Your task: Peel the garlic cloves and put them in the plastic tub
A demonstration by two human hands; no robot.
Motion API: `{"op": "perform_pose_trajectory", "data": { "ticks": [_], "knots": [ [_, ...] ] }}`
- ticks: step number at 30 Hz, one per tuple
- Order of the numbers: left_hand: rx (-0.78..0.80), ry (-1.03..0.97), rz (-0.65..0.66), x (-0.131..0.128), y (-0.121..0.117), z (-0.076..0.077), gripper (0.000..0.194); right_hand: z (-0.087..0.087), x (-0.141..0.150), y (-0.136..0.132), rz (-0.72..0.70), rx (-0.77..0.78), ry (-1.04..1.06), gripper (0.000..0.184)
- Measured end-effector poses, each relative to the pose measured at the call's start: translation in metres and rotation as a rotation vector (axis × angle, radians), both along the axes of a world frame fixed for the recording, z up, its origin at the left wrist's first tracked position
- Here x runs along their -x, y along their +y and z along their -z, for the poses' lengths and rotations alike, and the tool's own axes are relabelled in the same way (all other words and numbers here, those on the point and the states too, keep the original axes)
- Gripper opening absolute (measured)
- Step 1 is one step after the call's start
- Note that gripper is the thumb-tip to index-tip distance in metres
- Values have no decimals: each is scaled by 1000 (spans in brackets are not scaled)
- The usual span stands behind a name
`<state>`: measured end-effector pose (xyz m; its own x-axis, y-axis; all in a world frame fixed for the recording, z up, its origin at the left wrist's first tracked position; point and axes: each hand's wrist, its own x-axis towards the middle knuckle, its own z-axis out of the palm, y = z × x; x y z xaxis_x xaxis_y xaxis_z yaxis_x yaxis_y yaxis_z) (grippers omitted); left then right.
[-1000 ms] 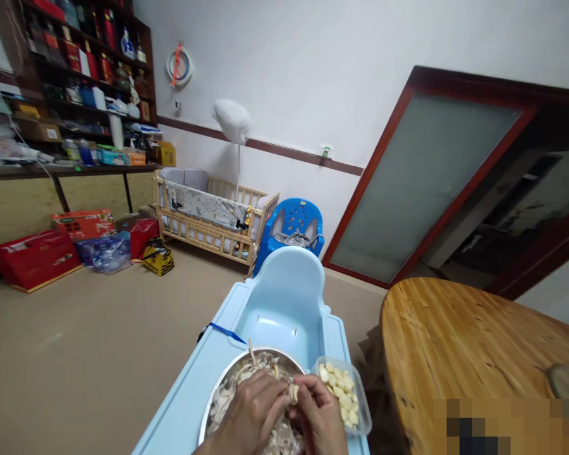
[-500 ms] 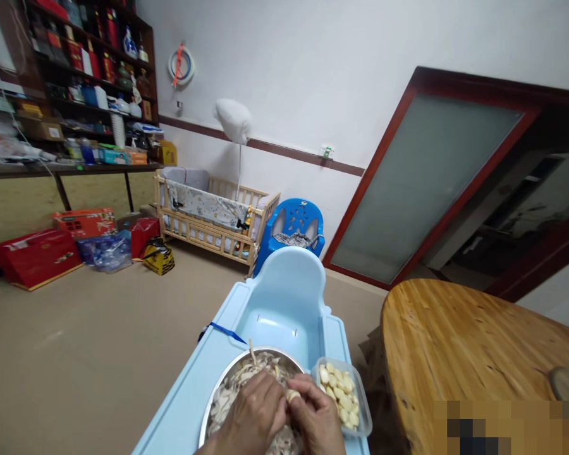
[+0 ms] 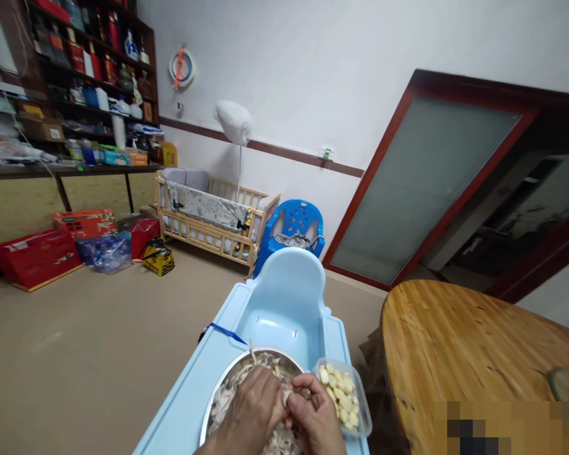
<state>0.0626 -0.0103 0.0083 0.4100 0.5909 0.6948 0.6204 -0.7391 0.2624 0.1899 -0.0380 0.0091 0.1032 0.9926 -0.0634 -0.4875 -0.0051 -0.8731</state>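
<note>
Both hands meet over a metal bowl (image 3: 207, 404) full of garlic skins (image 3: 225, 395). A pale garlic clove (image 3: 286, 397) is pinched between my left hand (image 3: 253, 404) and my right hand (image 3: 317, 414). The back of the left hand faces me and hides most of its fingertips. My right thumb and forefinger are bent together at the clove's right side. Just beyond the right hand stands a clear plastic container (image 3: 366, 411) holding several peeled garlic cloves (image 3: 344, 395). A stalk (image 3: 252, 351) sticks up at the bowl's far rim.
The bowl and container rest on the tray of a light blue child's chair (image 3: 289, 278). A wooden table (image 3: 455, 341) stands close on the right. Farther off are a blue chair (image 3: 296, 218), a wooden crib (image 3: 208, 234) and red bags (image 3: 38, 256) on the floor.
The clove has shifted slightly left and turned between the fingers. My right thumb and forefinger have changed their position on it. The bowl and container stay where they were.
</note>
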Motion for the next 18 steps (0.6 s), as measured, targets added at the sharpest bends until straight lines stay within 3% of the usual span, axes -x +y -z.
{"op": "perform_pose_trajectory", "data": {
  "ticks": [7, 11, 18],
  "knots": [
    [42, 26, -79, 3, 2, -1, 25, 5, 0, 0, -31, 39, 44, 32],
    [67, 36, -141, 6, 5, 1, 24, 2, -2, 0, -84, 70, 98, 20],
    [87, 63, -210, 10, 4, 9, 22, 1, -8, 3, -18, 97, 157, 18]
  ]
}}
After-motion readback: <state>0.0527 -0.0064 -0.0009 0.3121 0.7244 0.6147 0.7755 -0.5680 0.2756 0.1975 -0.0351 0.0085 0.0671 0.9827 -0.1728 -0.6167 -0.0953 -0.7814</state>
